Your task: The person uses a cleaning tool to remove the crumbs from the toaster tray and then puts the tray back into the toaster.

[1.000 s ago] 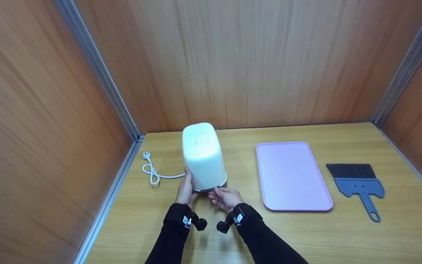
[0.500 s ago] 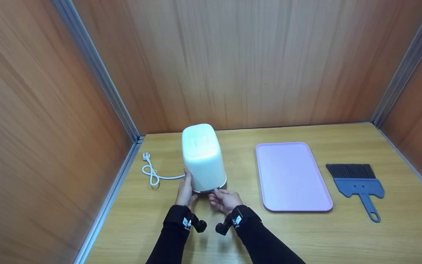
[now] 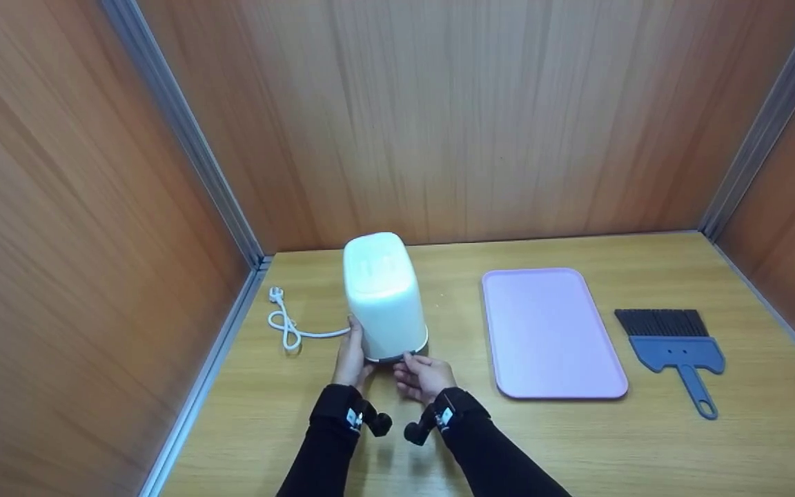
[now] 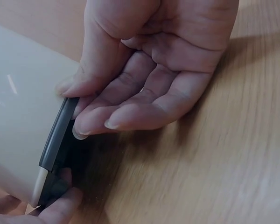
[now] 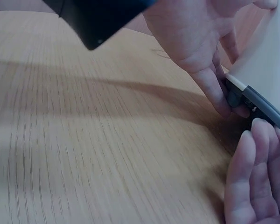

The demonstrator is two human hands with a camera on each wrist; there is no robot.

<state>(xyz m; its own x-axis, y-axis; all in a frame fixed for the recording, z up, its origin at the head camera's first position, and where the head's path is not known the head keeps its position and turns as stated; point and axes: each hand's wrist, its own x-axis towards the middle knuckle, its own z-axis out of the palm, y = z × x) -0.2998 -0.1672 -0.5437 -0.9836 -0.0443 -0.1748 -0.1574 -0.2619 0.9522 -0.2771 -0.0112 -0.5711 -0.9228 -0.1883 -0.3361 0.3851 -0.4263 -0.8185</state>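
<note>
White toaster [image 3: 384, 297] upright, dark base nearest

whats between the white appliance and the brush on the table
In the head view, the pink tray lies flat between the white appliance and the blue brush, with bare wooden table on either side of it.

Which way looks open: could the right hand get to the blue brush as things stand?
Probably yes. The right hand pinches the white appliance at its base, but only the flat pink tray lies between it and the brush.
</note>
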